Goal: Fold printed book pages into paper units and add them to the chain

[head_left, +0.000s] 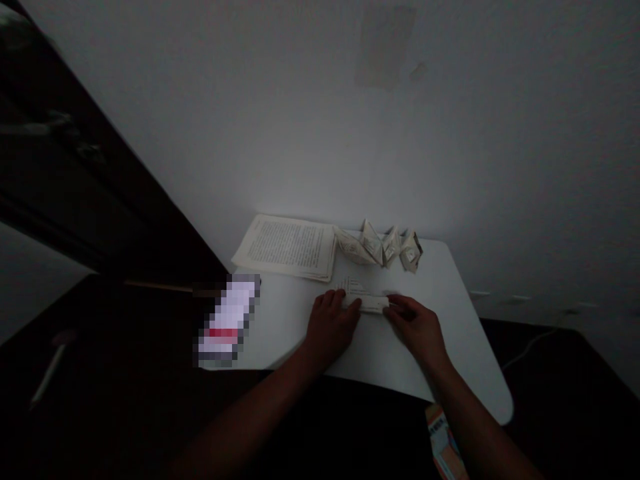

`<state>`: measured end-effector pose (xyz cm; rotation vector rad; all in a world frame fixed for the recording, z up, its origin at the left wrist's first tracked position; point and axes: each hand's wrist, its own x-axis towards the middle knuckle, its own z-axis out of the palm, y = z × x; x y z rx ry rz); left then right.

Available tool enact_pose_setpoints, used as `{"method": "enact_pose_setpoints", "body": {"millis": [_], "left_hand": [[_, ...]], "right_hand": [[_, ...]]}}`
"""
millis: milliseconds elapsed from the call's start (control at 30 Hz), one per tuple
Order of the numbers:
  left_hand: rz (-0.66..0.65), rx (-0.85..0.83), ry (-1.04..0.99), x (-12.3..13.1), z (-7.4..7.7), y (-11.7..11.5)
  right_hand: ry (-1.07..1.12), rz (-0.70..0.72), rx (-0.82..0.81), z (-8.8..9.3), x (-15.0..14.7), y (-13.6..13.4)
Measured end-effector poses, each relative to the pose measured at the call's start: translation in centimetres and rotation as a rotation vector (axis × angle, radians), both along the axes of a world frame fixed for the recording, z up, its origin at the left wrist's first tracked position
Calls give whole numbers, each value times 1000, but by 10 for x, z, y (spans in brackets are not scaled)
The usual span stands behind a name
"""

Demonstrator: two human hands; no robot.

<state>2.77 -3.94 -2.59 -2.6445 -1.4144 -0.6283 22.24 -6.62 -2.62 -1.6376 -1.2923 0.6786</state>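
Note:
On a small white table (450, 347) lies a narrow folded strip of printed paper (369, 301). My left hand (331, 323) rests on its left end, fingers pressed down on the paper. At the strip's right end my right hand (415, 325) pinches the paper with its fingertips. Both forearms reach in from the bottom of the view.
A stack of printed pages (287, 245) lies at the table's back left. Several folded paper shapes (383, 245) stand in a row at the back edge by the white wall. A blurred-out object (229, 320) sits at the table's left edge. A colourful packet (443, 443) shows below the right forearm.

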Motion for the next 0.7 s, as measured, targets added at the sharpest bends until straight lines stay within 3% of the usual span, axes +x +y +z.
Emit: {"method": "enact_pose_setpoints", "body": {"millis": [133,433,700], "left_hand": [[-6,-18,18,2,0,-6],[-37,-97,24,4,3,-10],[-39,-98,45,4,4,-9]], "right_hand": [[36,-2,22,-5,5,10],[-283,82,85,4,-1,12],[-623,193,233,1,-5,5]]}}
